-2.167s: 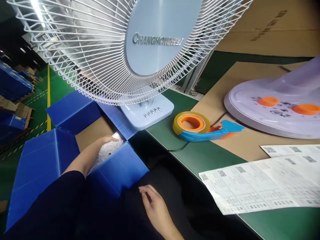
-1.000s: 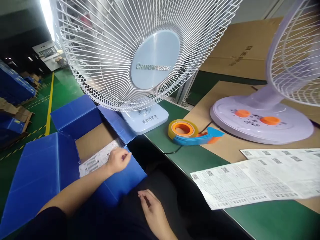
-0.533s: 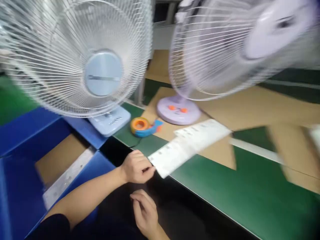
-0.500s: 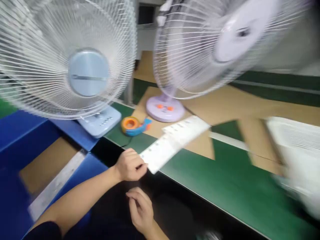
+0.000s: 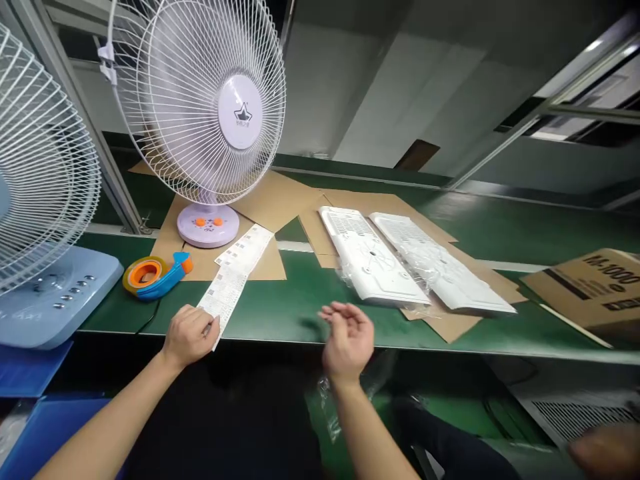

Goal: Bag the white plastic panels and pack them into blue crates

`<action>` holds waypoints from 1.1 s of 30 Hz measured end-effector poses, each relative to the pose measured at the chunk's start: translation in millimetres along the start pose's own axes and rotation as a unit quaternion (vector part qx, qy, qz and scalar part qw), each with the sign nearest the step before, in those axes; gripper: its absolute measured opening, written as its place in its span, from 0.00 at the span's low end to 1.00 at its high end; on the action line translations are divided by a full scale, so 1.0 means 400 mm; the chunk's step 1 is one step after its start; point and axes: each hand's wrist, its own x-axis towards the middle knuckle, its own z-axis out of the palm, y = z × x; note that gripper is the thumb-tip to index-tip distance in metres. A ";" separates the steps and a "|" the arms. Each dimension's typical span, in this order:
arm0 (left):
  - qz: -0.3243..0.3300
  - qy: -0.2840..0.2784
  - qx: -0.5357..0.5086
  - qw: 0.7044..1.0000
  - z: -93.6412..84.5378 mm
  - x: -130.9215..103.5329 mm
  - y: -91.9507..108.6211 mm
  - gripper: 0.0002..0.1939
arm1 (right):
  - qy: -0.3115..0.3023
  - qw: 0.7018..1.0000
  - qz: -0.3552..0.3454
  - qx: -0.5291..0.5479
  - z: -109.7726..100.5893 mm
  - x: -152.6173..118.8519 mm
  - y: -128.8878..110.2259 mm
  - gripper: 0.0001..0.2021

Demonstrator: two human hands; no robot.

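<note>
A long white label sheet (image 5: 223,291), printed with rows of small marks, runs toward me over the bench's front edge. My left hand (image 5: 191,335) is closed at its near left edge; the fingertips are hidden beneath the hand. Palm up and fingers loosely curled apart, my right hand (image 5: 349,340) hovers by the front edge with nothing visible in it. Beyond that hand lie two white plastic panels, a nearer panel (image 5: 373,257) and a farther panel (image 5: 447,267), with clear film around them. Left of the sheet sits a blue tape dispenser (image 5: 165,280) with a yellow-orange roll.
A lilac fan (image 5: 207,227) stands on cardboard behind the sheet. At far left is a pale blue fan (image 5: 60,287). A printed carton (image 5: 590,293) lies at the right of the green bench (image 5: 290,313). Another person's dark-clothed leg (image 5: 455,437) shows at lower right.
The view has swung right, bringing both white panels and the carton into sight. My left hand stays at the sheet. My right hand has moved right and its fingers have loosened.
</note>
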 end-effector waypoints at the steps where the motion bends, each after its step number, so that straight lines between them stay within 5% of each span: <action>1: 0.001 -0.003 -0.001 1.000 0.003 -0.003 -0.004 0.18 | 0.046 0.998 0.037 0.029 -0.018 0.062 0.009 0.20; 3: -0.003 -0.011 -0.008 1.000 0.006 -0.005 -0.005 0.18 | 0.158 0.976 0.134 0.071 -0.057 0.177 0.029 0.20; 6: -0.021 -0.011 -0.021 0.999 0.008 -0.003 -0.002 0.18 | 0.230 0.950 0.194 0.078 -0.107 0.308 0.060 0.14; 14: -0.101 0.006 -0.081 0.992 -0.001 0.005 -0.004 0.18 | 0.220 0.930 0.240 0.168 -0.094 0.463 0.099 0.25; 25: -0.247 -0.012 -0.170 0.954 -0.037 0.019 -0.020 0.22 | 0.168 0.906 0.320 0.219 -0.034 0.516 0.050 0.20; 33: -0.275 -0.030 -0.182 0.944 -0.030 0.023 -0.028 0.23 | 0.107 0.894 0.334 0.279 -0.006 0.431 -0.068 0.20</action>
